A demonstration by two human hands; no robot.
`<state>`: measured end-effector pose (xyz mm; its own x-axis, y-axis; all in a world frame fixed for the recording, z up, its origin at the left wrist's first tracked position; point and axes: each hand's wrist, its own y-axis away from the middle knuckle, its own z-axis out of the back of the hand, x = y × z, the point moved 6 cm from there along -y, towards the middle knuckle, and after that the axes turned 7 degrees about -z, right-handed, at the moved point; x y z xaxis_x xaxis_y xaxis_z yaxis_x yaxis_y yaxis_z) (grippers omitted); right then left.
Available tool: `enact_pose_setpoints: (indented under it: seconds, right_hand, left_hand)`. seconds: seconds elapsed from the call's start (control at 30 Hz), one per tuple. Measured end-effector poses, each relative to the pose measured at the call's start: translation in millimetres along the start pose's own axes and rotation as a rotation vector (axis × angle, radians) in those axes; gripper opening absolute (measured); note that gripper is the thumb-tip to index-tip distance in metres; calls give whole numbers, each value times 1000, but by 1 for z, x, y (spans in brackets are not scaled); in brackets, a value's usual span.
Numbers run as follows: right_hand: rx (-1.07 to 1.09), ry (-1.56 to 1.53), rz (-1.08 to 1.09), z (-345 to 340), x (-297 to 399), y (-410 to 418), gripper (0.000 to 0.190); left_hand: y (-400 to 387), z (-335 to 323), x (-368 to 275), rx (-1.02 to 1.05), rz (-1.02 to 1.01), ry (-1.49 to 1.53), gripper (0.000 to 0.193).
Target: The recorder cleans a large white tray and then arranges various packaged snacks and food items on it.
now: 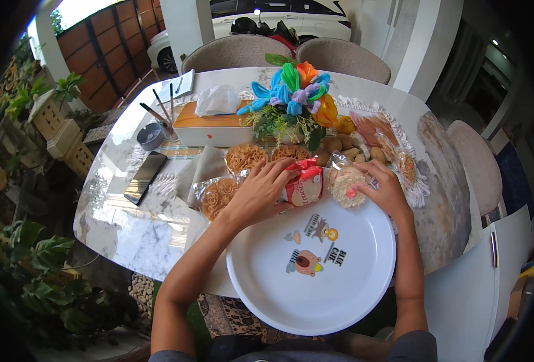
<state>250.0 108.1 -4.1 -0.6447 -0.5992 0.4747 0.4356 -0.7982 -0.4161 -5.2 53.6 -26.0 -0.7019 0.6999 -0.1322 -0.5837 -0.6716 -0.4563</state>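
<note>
My left hand (267,190) is on a red and white plastic packet of crackers (306,186), its thumb at the packet's lower edge. Just right of it, my right hand (380,186) grips a clear-wrapped round rice cracker (347,189) with a pink spot. Both packets are at the far rim of a large round white tray (353,289) with printed cartoon animals. Wrapped round brown lattice cookies (247,158) lie beyond and left of my left hand, one (219,195) beside my forearm. Potatoes (332,144) and a plastic-wrapped snack (406,168) lie past my right hand.
A marble table (122,240) bears a phone (145,177), a grey cloth (203,169), a dark round container (150,136), a wood-topped tissue box (212,135), a notebook (176,85) and yarn-like flowers (294,90). Chairs (242,52) stand at the far side, another (475,167) at the right.
</note>
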Motion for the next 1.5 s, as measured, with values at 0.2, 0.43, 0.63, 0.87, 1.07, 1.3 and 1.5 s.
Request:
enact_pose_setpoints:
  seconds: [0.2,0.43,0.63,0.87,1.07,1.3,1.5]
  right_hand:
    - [36,-12,-55,3,4,1,49]
    - [49,12,-41,0,3,1,50]
    - [32,9,-17,2,4,0,50]
    - [48,12,-29,-1,3,1,50]
    - [59,2,-22,-4,5,0,50]
    - [65,-5,-42,-4,4,1,51]
    - [67,-19,-35,-4,7,0,51]
  left_hand:
    - [-2,-4,-2,24,-22,8,76]
    - [1,-1,-5,-21,-51,-79,71]
    - [19,60,46,-441,346,-194,19]
    - [54,47,103,-295,782,-305,56]
    - [53,20,104,-139,782,-228,74]
    - [58,15,119,-497,689,233,77]
    - [83,29,173,-609,792,473,74]
